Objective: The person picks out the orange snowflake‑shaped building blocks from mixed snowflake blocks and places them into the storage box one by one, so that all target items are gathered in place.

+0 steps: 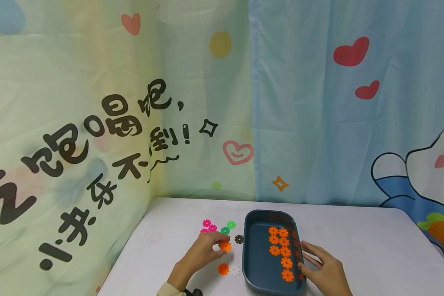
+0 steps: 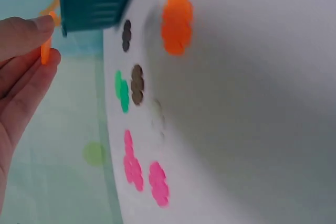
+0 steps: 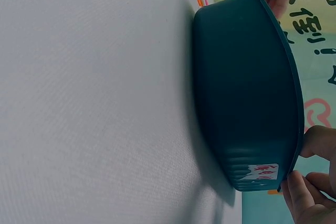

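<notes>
My left hand (image 1: 197, 253) pinches an orange plastic snowflake disc (image 1: 227, 246) between thumb and fingers, left of the dark blue tray (image 1: 246, 255). The left wrist view shows this same disc (image 2: 46, 45) edge-on, raised above the table near the tray's wall (image 2: 92, 3). At the tray's right side, my right hand (image 1: 327, 269) holds the rim, thumb on one face and fingers on the other, as the right wrist view shows. Inside the tray, several orange snowflake discs (image 1: 285, 251) lie toward the right wall.
Left of the tray on the white table lie pink discs (image 1: 206, 223), green discs (image 1: 231, 225), a dark brown disc (image 1: 239, 239), another orange disc (image 1: 223, 269) and a white disc (image 1: 235, 269). Printed curtains (image 1: 207, 82) hang behind the table.
</notes>
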Demonstrator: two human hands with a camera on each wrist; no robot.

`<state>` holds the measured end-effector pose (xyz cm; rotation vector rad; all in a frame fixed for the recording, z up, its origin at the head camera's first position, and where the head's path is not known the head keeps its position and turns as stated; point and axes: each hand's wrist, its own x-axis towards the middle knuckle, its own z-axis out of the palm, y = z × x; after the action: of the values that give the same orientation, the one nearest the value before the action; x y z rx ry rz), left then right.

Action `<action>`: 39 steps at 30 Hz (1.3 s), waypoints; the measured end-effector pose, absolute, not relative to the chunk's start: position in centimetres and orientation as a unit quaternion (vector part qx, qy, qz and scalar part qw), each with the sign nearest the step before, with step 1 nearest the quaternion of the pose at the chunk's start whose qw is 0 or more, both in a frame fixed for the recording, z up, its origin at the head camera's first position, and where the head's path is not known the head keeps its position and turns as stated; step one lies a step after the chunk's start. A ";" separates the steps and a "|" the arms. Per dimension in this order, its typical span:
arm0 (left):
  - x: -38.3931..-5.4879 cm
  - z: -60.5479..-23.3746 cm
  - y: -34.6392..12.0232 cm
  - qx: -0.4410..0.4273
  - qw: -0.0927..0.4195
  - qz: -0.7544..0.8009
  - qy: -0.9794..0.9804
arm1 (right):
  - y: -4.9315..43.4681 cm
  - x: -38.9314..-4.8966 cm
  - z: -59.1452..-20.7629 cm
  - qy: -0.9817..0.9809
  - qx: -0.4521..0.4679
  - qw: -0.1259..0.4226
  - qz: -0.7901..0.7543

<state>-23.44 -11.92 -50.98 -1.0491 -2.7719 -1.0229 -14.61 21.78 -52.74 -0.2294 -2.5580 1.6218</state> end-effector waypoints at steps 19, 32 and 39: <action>-24.0 -50.0 -7.5 -0.368 0.005 -0.371 -0.853 | 22.0 -14.5 -52.5 -0.820 -0.072 0.038 0.566; -23.8 -50.7 -4.6 -0.396 0.010 -0.331 -0.857 | 21.9 -14.3 -52.5 -0.826 -0.076 0.044 0.557; -23.9 -51.0 -3.2 -0.403 0.003 -0.314 -0.860 | 22.0 -14.4 -52.5 -0.827 -0.070 0.048 0.555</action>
<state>-23.94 -3.16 -50.96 -1.2638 -2.6954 -0.9836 -14.39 21.95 -52.45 -0.2139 -2.5228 1.6921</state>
